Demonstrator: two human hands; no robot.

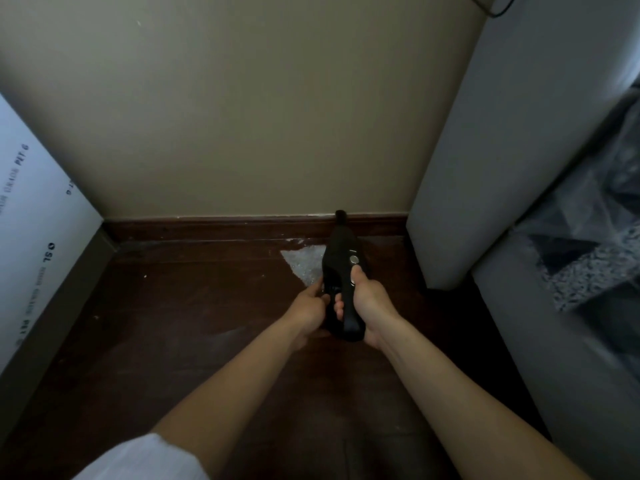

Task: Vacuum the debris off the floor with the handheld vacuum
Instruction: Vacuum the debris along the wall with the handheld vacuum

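Right now, in the head view, the right hand (pixel 367 299) is gripping the black handheld vacuum (pixel 343 268) by its handle, thumb near the button, while the left hand (pixel 310 306) is pinching its side. Its nozzle is pointing at the skirting board (pixel 225 228) — pale debris (pixel 303 259) is lying beside it on the wooden floor (pixel 173 306), so most cleaning seems left.

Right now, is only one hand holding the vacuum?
No, both hold the black vacuum: the right hand grips its handle, the left hand touches its body.
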